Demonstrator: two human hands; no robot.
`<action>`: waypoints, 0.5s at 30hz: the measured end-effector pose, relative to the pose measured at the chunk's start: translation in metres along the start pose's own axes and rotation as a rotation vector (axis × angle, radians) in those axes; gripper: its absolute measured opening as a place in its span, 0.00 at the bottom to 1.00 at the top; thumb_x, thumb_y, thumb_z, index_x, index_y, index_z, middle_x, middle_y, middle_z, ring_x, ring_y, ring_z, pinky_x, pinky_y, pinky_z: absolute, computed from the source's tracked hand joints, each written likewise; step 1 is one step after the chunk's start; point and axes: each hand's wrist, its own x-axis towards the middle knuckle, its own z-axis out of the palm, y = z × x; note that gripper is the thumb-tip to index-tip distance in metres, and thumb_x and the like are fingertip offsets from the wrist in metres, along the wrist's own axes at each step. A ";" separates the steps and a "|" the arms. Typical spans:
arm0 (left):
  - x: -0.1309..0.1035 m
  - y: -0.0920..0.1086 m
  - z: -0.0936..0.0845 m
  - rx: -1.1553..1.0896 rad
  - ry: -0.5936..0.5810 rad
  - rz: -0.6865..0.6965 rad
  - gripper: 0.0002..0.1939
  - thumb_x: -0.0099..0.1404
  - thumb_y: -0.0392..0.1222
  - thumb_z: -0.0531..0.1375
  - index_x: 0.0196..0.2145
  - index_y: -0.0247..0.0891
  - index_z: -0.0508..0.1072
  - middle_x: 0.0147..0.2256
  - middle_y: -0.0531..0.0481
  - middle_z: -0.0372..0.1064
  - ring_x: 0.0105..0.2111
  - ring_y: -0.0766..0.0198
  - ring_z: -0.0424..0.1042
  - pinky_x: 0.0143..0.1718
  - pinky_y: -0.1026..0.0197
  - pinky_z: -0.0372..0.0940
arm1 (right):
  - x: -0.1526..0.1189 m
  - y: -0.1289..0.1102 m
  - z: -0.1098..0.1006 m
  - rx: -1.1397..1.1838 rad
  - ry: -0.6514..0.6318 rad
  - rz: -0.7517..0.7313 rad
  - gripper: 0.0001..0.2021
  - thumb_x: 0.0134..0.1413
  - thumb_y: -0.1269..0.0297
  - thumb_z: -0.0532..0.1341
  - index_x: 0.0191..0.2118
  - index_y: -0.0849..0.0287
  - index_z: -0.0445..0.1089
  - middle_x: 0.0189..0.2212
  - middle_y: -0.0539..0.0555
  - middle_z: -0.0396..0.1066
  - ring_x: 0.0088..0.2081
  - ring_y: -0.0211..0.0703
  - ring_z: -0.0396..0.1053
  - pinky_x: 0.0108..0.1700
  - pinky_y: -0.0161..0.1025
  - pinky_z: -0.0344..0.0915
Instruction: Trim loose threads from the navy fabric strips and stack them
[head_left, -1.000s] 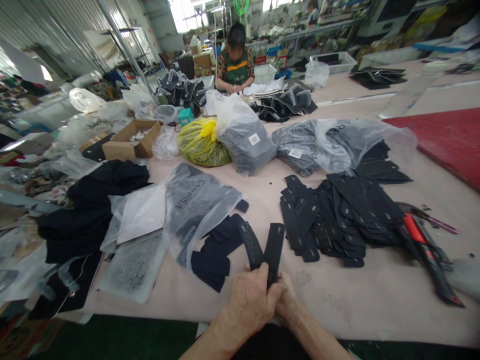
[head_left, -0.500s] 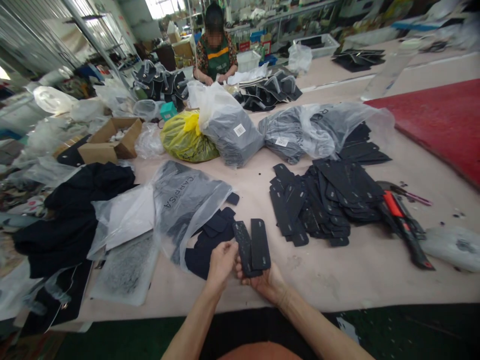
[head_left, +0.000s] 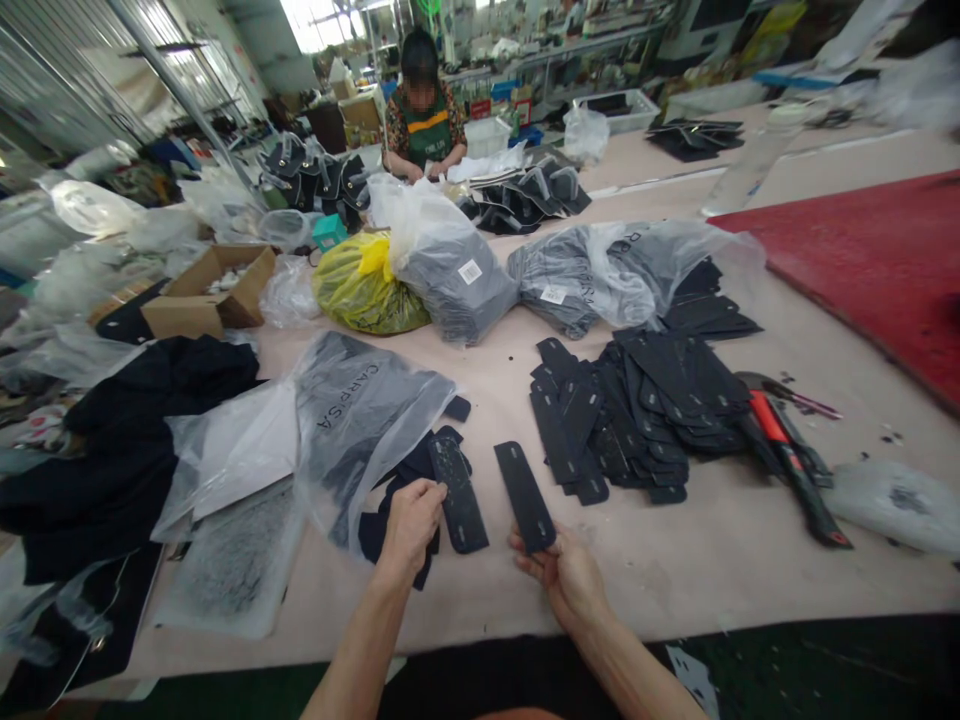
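2 hands, 2 black strips — 1 each

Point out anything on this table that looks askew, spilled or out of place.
The black strips right of the hands lie in a loose, fanned heap, not stacked. Dark pieces spill from the open clear bag. Each hand, left hand and right hand, holds one strip. Nothing looks damaged.

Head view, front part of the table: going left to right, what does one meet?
Clear printed bag → left hand with a black strip → right hand with another strip → pile of black strips → red-handled tool.
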 end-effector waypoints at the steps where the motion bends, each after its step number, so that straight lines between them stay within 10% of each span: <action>1: 0.001 0.002 0.004 -0.041 -0.040 -0.012 0.16 0.52 0.52 0.62 0.23 0.38 0.63 0.14 0.62 0.52 0.11 0.76 0.47 0.14 0.69 0.37 | 0.002 -0.002 0.000 0.007 0.049 -0.068 0.19 0.40 0.70 0.61 0.43 0.61 0.70 0.31 0.55 0.77 0.32 0.47 0.76 0.31 0.39 0.70; 9: 0.019 -0.026 0.083 -0.060 -0.252 -0.199 0.20 0.47 0.56 0.64 0.23 0.40 0.59 0.15 0.61 0.54 0.11 0.76 0.47 0.13 0.69 0.36 | 0.017 -0.006 -0.004 0.009 0.121 -0.275 0.22 0.51 0.48 0.59 0.47 0.59 0.70 0.40 0.55 0.77 0.37 0.49 0.75 0.30 0.41 0.72; 15: 0.023 -0.035 0.098 0.041 -0.257 -0.170 0.22 0.51 0.61 0.60 0.23 0.41 0.58 0.14 0.61 0.52 0.11 0.74 0.47 0.14 0.68 0.36 | 0.022 -0.015 -0.012 -0.147 0.131 -0.358 0.33 0.51 0.36 0.56 0.48 0.62 0.71 0.43 0.60 0.77 0.38 0.52 0.75 0.28 0.41 0.73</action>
